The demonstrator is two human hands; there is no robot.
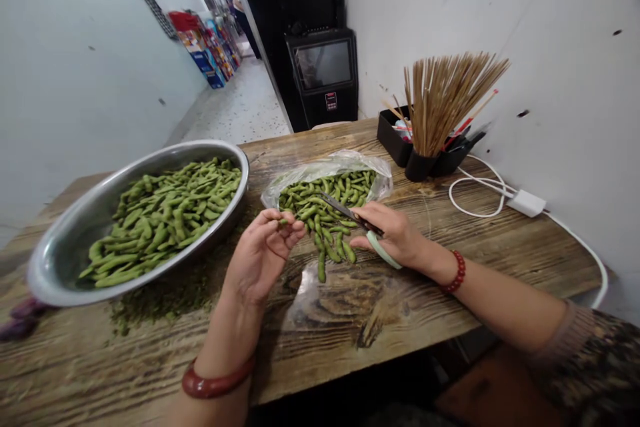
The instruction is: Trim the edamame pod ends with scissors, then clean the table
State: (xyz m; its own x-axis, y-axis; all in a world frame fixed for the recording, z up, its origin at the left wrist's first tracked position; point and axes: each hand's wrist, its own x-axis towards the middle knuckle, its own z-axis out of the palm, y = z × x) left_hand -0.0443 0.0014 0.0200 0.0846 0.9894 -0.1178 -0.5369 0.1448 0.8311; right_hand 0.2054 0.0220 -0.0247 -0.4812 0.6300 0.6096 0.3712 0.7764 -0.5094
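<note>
My left hand (263,250) is raised over the table with its fingers pinched around a green edamame pod (284,221), only part of which shows. In my right hand (395,233) is a pair of scissors (345,208) with dark blades and a pale green handle, the blades pointing left over the pods. Beneath the scissors, a pile of edamame pods (330,227) spills out of a clear plastic bag (345,161) onto the wood. At left stands a large metal basin (55,273) holding many more pods (170,220).
Small green trimmings (160,300) litter the wooden table (320,340) below the basin. Behind my right hand, a black holder (420,165) carries bundled wooden skewers (445,93). A white cable with an adapter (527,203) runs along the right side, near the wall.
</note>
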